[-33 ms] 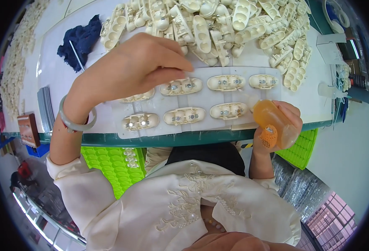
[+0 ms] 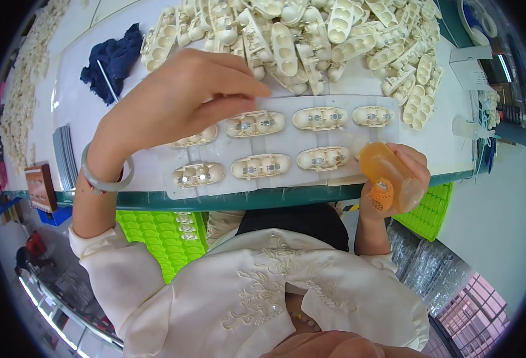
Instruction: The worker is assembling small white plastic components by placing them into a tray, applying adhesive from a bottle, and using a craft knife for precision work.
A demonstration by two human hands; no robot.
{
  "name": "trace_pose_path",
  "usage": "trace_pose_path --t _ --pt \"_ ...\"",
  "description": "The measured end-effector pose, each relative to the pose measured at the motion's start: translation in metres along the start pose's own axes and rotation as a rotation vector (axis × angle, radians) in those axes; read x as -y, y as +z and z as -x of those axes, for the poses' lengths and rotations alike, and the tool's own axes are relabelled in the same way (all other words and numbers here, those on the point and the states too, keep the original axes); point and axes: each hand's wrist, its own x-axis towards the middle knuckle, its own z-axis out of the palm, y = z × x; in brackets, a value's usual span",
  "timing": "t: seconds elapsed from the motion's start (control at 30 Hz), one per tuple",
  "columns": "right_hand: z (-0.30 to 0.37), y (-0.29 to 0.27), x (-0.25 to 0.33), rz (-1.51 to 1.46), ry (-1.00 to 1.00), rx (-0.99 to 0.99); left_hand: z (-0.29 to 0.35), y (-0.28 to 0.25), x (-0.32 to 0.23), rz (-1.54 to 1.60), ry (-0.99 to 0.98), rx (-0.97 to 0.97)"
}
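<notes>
My left hand (image 2: 206, 89), with a pale bangle (image 2: 109, 184) at the wrist, hovers over the far row of cream plastic housings. Its thumb and fingertips come together in a pinch; anything between them is too small to make out. Beneath the fingers sits a housing (image 2: 254, 124) with round silver pieces in its cups; another housing (image 2: 196, 138) is partly hidden by the hand. My right hand (image 2: 415, 164) grips an amber squeeze bottle (image 2: 385, 164), its nozzle pointing left beside a near-row housing (image 2: 324, 159). An orange nubbed finger sleeve (image 2: 381, 194) covers one of its fingertips.
A big heap of cream housings (image 2: 284, 48) spreads along the far side. At left lie a dark blue cloth (image 2: 112, 59), a thin rod (image 2: 106, 80) and grey strips (image 2: 65, 156). The green table edge (image 2: 245, 200) runs before me, with bright green trays (image 2: 155, 235) below.
My left hand has shifted very slightly up and to the left. My right hand still grips the squeeze bottle in nearly the same place.
</notes>
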Motion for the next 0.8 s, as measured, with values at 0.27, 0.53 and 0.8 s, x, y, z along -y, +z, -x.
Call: trace_pose_path --t 0.27,0.53,0.8 --pt "0.0 0.0 0.002 0.049 0.015 0.002 0.059 -0.01 0.014 0.044 -0.17 -0.689" --pt "-0.001 0.001 0.004 0.0 0.043 0.008 0.072 -0.014 0.041 -0.049 -0.309 -1.164" --pt "0.003 -0.016 -0.003 0.065 0.076 -0.012 0.077 -0.011 0.049 -0.19 -0.334 -1.018"
